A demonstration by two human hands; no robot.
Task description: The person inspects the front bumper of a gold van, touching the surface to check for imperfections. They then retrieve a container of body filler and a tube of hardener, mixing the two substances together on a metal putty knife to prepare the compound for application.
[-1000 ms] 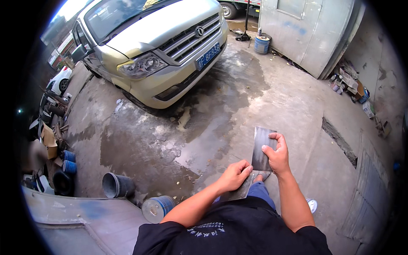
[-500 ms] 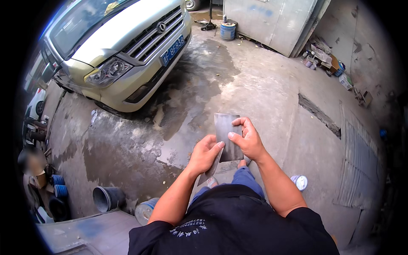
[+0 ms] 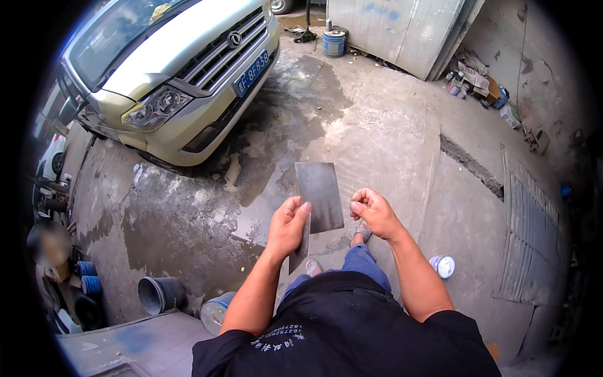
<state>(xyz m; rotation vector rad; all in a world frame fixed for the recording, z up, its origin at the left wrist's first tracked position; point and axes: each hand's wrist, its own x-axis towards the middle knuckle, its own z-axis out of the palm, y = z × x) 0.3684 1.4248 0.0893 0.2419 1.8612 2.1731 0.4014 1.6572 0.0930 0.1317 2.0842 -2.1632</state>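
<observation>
"Status, pls?"

"My L hand is clamped on a grey sheet, thumb on top, at approx. its lower L edge. A 2nd grey piece hangs from the same hand, partly hidden by it."

"Sheet's position?"

"Up in front of me, above the floor, btwn my hands, tilted a bit."

"And the other side?"

"My R hand is just beside the sheet's R edge, not touching. Fingers curled in; can't tell if the tips meet."

"Nearby?"

"My blue trousers below. White tin on the floor to my R, corrugated metal past it. To my L, a dark bucket nr a drum."

"Farther out?"

"Wet patch on the floor, then a pale van, front L. Blue bucket at the back, by a grey metal panel."
</observation>
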